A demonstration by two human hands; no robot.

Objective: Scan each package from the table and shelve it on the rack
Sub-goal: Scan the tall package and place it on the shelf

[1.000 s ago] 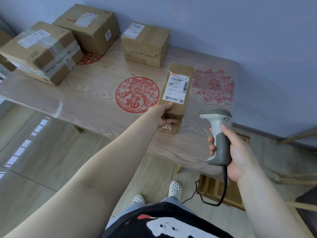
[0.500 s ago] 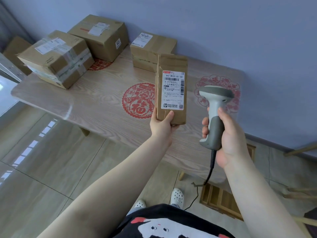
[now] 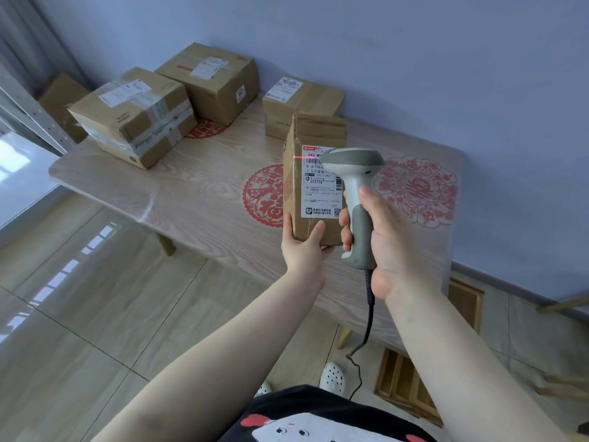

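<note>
My left hand (image 3: 302,250) grips the bottom of a narrow brown package (image 3: 314,183) and holds it upright above the wooden table (image 3: 204,193). Its white shipping label faces me. My right hand (image 3: 379,237) grips the handle of a grey-and-white barcode scanner (image 3: 353,189), whose head covers the label's upper right. A red scan line falls across the barcode at the label's top. Three more cardboard boxes stand on the table: a taped one (image 3: 134,116) at the far left, a big one (image 3: 210,81) behind it and a smaller one (image 3: 302,100) against the wall.
The rack's grey upright (image 3: 28,113) runs along the left edge, with another box (image 3: 60,103) behind it. The scanner's black cable (image 3: 366,327) hangs down to the tiled floor. A wooden crate (image 3: 411,387) sits under the table at right. Red paper-cut decorations lie on the tabletop.
The left hand has lifted the narrow package off the table and stood it upright. The right hand has brought the scanner up in front of the label, and the red line now shows.
</note>
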